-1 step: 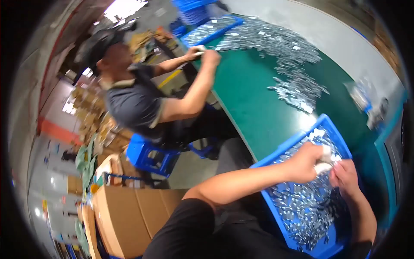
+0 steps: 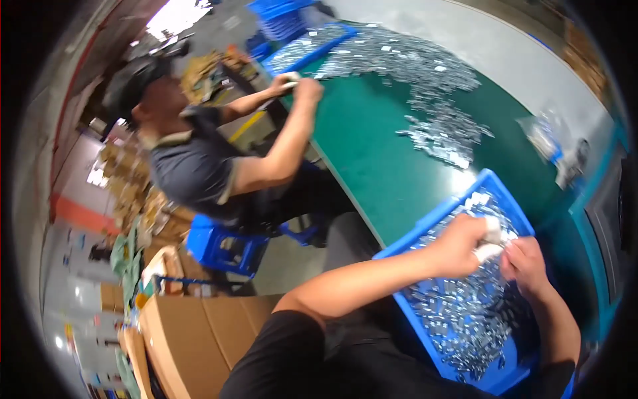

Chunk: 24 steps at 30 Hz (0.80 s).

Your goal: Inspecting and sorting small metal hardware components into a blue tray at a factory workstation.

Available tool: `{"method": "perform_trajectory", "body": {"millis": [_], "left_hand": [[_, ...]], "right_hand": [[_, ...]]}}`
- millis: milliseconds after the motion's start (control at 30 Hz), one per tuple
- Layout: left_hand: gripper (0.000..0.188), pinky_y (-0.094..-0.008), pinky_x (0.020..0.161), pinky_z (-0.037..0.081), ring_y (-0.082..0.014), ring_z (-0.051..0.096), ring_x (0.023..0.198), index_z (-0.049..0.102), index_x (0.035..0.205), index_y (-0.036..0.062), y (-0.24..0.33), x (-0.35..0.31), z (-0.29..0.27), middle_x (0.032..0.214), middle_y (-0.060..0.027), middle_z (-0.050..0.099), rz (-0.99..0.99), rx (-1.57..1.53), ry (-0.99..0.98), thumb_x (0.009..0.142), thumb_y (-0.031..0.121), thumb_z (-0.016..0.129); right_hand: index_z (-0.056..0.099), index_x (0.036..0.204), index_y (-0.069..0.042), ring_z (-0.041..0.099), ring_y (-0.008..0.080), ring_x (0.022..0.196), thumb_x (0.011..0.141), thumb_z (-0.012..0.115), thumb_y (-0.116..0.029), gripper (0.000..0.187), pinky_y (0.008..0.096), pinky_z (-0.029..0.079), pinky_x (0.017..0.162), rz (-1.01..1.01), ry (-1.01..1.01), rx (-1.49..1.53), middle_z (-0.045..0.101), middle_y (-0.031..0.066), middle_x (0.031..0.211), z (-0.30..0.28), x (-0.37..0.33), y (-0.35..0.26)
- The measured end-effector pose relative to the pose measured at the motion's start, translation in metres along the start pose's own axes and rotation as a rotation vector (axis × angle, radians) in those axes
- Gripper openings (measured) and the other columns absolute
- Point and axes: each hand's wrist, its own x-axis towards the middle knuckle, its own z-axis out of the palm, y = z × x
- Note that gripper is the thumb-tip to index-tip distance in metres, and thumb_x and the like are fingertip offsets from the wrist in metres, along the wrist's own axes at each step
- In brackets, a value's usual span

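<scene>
My left hand point(image 2: 460, 245), with white covers on the thumb and a finger, is closed in a pinch over the blue tray point(image 2: 413, 318). Right against it, my right hand point(image 2: 525, 263) has its fingertips pressed together. A small shiny metal piece point(image 2: 508, 237) shows between the two hands; its exact shape is too small and blurred to make out. Under both hands, many small silvery metal parts point(image 2: 458, 319) lie loose in the tray.
A green table point(image 2: 359, 146) carries a spread of similar metal parts point(image 2: 419, 63). At left a co-worker point(image 2: 193, 159) sits at it, hands together. Also around are a plastic bag point(image 2: 546, 138), a blue stool point(image 2: 222, 246), a cardboard box point(image 2: 199, 332) and stacked blue trays point(image 2: 282, 23).
The whole view has shifted slightly, so the table, tray and co-worker appear a little farther left. Both hands stay together over the tray with little visible change in grip.
</scene>
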Motion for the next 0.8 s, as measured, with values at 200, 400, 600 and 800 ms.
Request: {"method": "perform_trajectory", "body": {"millis": [200,400,600,800], "left_hand": [[0.011,-0.0329,0.067,0.054,-0.0227,0.07,0.072,0.068,0.096,0.0026,0.009,0.005,-0.005,0.079,-0.0115,0.07,-0.124,0.053,-0.048,0.087,0.007,0.071],[0.013,-0.0246,0.063,0.05,-0.0068,0.062,0.069,0.071,0.096,-0.0002,0.014,0.011,-0.015,0.076,-0.0009,0.069,-0.344,-0.004,-0.003,0.088,0.009,0.074],[0.019,-0.0251,0.066,0.051,-0.0092,0.063,0.071,0.072,0.106,0.0019,0.011,0.019,-0.018,0.08,-0.0013,0.07,-0.386,-0.116,-0.078,0.089,0.01,0.073],[0.03,-0.0422,0.087,0.05,-0.035,0.061,0.097,0.068,0.113,0.0059,-0.066,0.077,-0.075,0.107,-0.0169,0.064,-0.134,0.757,-0.074,0.083,0.007,0.07]], "right_hand": [[0.061,0.068,-0.003,0.051,0.0095,0.05,0.099,0.051,-0.02,0.037,0.0264,0.039,0.05,-0.123,-0.026,-0.197,0.055,0.0021,0.055,0.001,0.002,-0.02],[0.058,0.071,-0.001,0.05,0.0101,0.053,0.101,0.046,-0.016,0.036,0.0263,0.04,0.053,-0.427,0.311,-0.348,0.053,0.0029,0.058,-0.006,0.007,-0.017],[0.059,0.075,0.0,0.054,0.0124,0.058,0.103,0.045,-0.018,0.036,0.0286,0.042,0.056,-0.425,0.288,-0.276,0.056,0.0047,0.063,-0.014,0.007,-0.014],[0.06,0.076,0.0,0.054,0.0111,0.058,0.102,0.048,-0.018,0.033,0.0273,0.044,0.057,-0.404,0.243,-0.241,0.058,0.0048,0.064,-0.011,0.01,-0.014]]}}
